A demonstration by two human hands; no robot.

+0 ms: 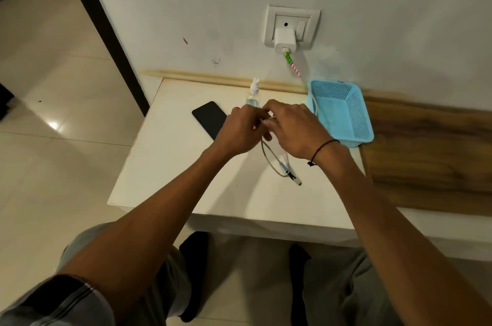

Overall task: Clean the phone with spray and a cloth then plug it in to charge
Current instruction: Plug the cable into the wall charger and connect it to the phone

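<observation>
Both hands, left hand [239, 129] and right hand [292, 127], meet over desk [165, 179]; fingers pinched on charging cable [277, 163]; phone [210, 119] lies beside.

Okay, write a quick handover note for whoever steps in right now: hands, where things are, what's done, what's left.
Left hand and right hand: together over the table, both working the charging cable.
Phone: flat, screen up, left of the hands, unplugged.
Spray bottle: upright by the wall.
Charger: in the wall socket.
Blue basket: at right.
No cloth visible; cleaning unclear.
Left: plug in the phone.
</observation>
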